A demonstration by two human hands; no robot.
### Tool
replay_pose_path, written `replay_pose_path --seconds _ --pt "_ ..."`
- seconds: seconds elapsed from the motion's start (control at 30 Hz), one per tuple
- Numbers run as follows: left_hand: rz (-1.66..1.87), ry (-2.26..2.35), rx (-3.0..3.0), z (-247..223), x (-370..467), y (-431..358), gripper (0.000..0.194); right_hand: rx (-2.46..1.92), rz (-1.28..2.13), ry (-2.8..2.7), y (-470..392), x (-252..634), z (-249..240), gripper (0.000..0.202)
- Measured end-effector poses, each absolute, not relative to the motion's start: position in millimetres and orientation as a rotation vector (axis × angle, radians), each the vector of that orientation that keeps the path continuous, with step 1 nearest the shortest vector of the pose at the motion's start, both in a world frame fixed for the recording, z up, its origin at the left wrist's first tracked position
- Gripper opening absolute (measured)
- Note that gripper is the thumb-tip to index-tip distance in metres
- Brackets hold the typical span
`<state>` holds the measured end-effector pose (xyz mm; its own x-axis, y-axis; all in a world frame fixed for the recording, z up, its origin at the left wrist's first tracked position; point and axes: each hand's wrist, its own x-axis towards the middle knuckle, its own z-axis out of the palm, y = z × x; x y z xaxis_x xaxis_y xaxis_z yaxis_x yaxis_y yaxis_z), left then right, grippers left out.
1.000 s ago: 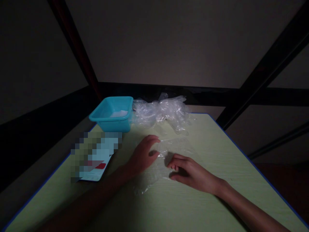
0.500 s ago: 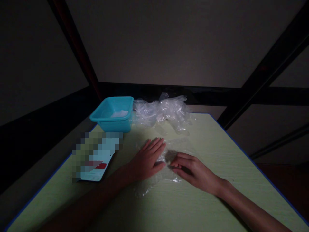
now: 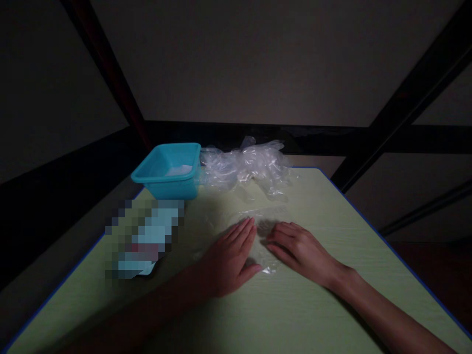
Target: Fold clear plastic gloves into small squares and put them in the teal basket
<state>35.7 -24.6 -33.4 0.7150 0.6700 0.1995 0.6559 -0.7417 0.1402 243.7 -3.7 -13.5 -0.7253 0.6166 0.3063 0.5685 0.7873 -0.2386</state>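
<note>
- Left hand (image 3: 230,258): flat, palm down, fingers stretched out and close together, pressed on a clear plastic sheet (image 3: 258,231); grips nothing.
- Right hand (image 3: 300,250): palm down, fingers extended and slightly spread, resting on the same sheet just beside the left hand; grips nothing.
- Clear plastic sheet: thin, wrinkled, lying flat on the pale green table (image 3: 295,314), mid-table, under both hands.
- Heap of crumpled clear plastic (image 3: 247,164): at the table's far edge.
- Turquoise tub (image 3: 167,172): far left, touching the heap.
- Flat packet (image 3: 142,238): left of the hands, blurred.
</note>
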Motion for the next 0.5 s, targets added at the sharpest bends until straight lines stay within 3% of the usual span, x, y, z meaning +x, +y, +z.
replay_pose_path --seconds 0.17,0.5 --pt "0.297 1.149 2.879 -35.1 36.8 -22.0 0.062 -0.989 0.53 -2.497 -8.9 237.7 -11.9 0.014" --pt "0.366 1.173 2.828 -42.6 39.1 -22.6 0.057 -0.936 0.668 -2.594 -11.7 235.6 -10.4 0.019"
